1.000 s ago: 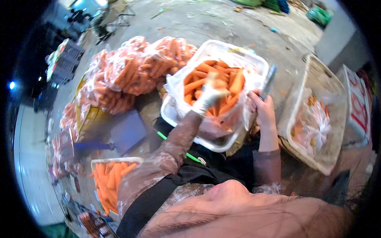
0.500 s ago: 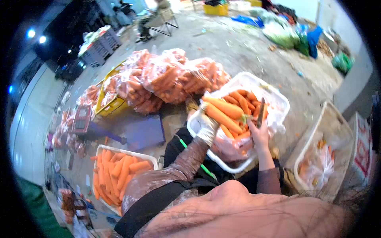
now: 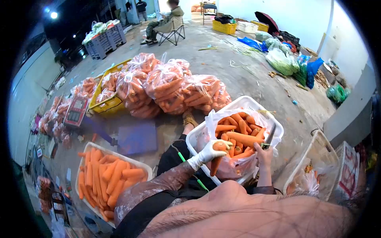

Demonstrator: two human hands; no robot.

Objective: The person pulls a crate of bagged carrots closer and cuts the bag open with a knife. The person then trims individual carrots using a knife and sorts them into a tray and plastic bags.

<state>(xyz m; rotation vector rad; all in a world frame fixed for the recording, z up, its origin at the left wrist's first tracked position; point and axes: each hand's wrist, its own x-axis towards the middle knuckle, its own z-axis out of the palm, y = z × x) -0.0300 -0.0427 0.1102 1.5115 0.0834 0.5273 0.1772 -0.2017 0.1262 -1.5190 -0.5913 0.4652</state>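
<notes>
My left hand (image 3: pixel 209 154), in a white glove, is closed around carrots (image 3: pixel 216 166) at the near left side of a white basket (image 3: pixel 192 139). One of them points down over the rim. In my bare right hand (image 3: pixel 263 154) is a knife (image 3: pixel 271 135), its blade pointing up and away from me. The basket is lined with a clear plastic bag (image 3: pixel 209 126) full of carrots (image 3: pixel 239 123). A large carrot (image 3: pixel 245 139) lies across the pile between my hands.
A second white basket (image 3: pixel 147 166) heaped with carrots stands to my left. Beyond are bagged carrots (image 3: pixel 164 83), a yellow crate (image 3: pixel 94 104), a scale (image 3: pixel 137 137) and a seated person (image 3: pixel 170 20). A crate with plastic and scraps (image 3: pixel 290 180) stands at right, beside a pillar (image 3: pixel 349 115).
My left hand has drawn back toward the basket's near left rim, and the carrots in it now tilt downward. The knife stays in my right hand. The whole view has shifted.
</notes>
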